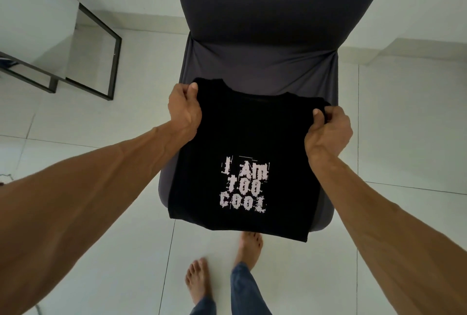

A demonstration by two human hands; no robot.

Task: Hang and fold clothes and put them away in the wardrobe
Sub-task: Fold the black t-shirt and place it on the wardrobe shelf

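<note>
Standing on the pale tiled floor (75,213), you face a chair (260,62) in a dark grey cover. The folded black T-shirt (242,133) is spread over its seat, collar toward the backrest, the print "I AM TOO COOL" facing up and the near edge reaching past the seat front. Your left hand (183,112) pinches the shirt's left shoulder, thumb on top. Your right hand (328,133) grasps the right shoulder likewise, fingers curled round the cloth.

A grey-covered chair (260,62) on the tiled floor (404,138) bears a folded black T-shirt (240,133) on its seat
</note>
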